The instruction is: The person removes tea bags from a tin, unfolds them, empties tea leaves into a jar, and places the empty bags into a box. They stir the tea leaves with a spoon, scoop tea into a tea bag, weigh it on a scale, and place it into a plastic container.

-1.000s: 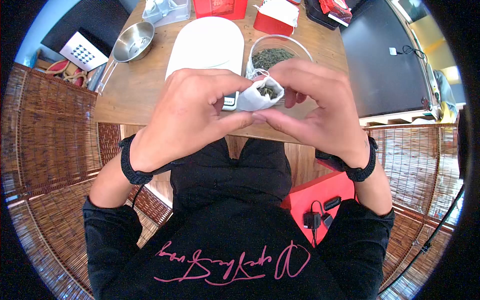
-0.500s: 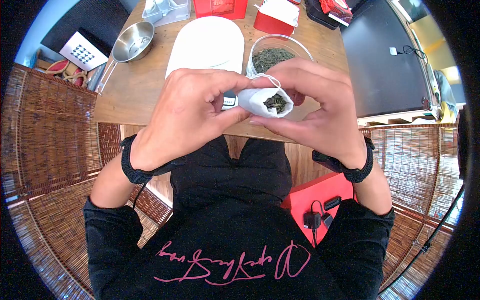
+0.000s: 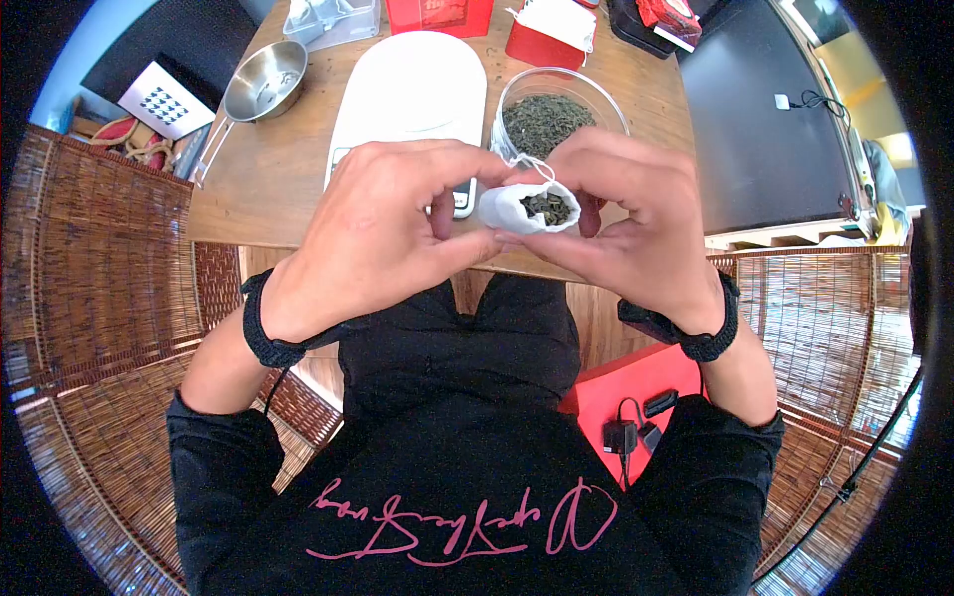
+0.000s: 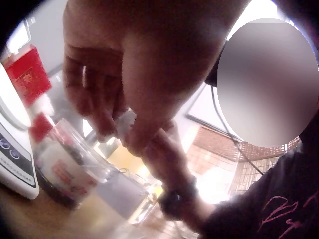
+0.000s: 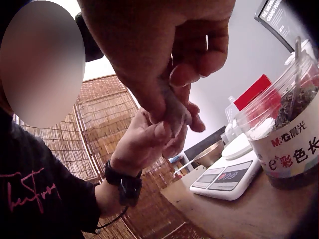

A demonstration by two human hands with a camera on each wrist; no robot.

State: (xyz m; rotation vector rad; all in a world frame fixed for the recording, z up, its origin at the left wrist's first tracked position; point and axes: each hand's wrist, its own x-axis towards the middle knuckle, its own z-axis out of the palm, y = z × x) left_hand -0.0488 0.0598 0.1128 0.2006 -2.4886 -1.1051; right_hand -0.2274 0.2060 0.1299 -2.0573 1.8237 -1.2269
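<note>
Between both hands, above the table's near edge, is a small white drawstring tea bag (image 3: 505, 211). Its mouth gapes to the right and shows dark green dried leaves (image 3: 547, 208) inside. My left hand (image 3: 383, 214) pinches the bag's left end with thumb and fingers. The thumb and fingers of my right hand (image 3: 636, 204) hold its open rim. A white string (image 3: 532, 162) loops over the top. In the right wrist view the bag (image 5: 175, 112) shows between the fingertips of both hands. Behind the hands stands a clear tub (image 3: 625, 111) of dried leaves.
A white kitchen scale (image 3: 412, 89) lies behind my left hand. Farther left is a steel pan (image 3: 263, 87) with a long handle. Along the back stand a clear plastic box (image 3: 343, 28), a red container (image 3: 437, 18) and a red box (image 3: 545, 45) with white bags.
The bag has tilted toward me and its mouth has widened, showing more of the leaves. The fingers have shifted slightly around the rim; both hands keep hold of it.
</note>
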